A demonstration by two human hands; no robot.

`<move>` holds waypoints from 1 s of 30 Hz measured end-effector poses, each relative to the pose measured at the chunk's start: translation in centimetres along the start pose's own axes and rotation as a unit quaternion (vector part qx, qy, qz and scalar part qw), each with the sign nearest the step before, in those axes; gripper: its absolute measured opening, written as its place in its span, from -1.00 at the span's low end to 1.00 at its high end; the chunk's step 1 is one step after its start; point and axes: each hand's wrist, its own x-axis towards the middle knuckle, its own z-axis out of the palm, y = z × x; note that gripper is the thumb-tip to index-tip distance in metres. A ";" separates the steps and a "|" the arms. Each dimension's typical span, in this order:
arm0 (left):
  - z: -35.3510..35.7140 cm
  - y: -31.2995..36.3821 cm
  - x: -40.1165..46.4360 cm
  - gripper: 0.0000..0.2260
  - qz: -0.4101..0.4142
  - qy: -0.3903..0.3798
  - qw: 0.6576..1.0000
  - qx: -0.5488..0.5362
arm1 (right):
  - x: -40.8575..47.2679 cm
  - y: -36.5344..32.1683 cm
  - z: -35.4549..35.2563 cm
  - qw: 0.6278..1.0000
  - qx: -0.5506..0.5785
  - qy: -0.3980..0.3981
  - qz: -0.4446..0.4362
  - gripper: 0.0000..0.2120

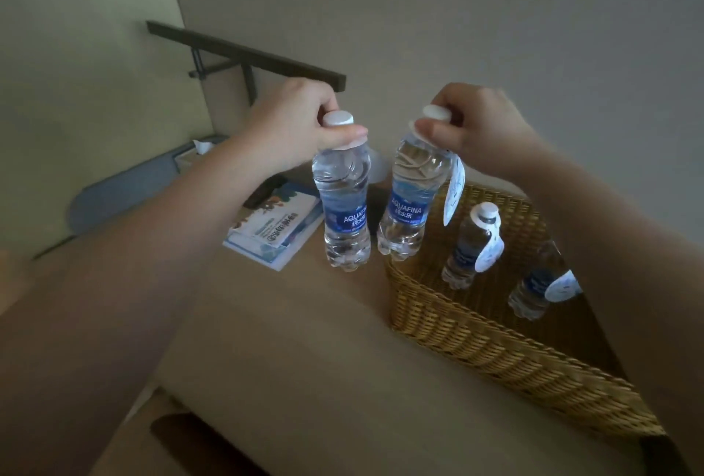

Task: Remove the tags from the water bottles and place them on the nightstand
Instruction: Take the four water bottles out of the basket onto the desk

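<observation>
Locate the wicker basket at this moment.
Head view, lower right: the wicker basket sits on the nightstand, holding two tagged bottles, right of the two held bottles.

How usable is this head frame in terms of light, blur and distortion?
Head view: dim, flat light with no glare; wide-angle bending curves the shelf and swells the forearms at the edges. The left hand and right hand are slightly motion-soft, yet the labels on the held bottles read clearly. The bottles in the basket look darker and softer.

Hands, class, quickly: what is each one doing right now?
Left hand: fingers grip the neck of the left bottle.
Right hand: fingers grip the neck of the right bottle, its tag hanging.
</observation>
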 end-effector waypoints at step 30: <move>7.4 -14.1 -15.5 -0.70 -0.259 -0.050 0.964 -0.014 | -2.1 -5.6 24.5 0.966 0.009 -0.260 0.002 -0.66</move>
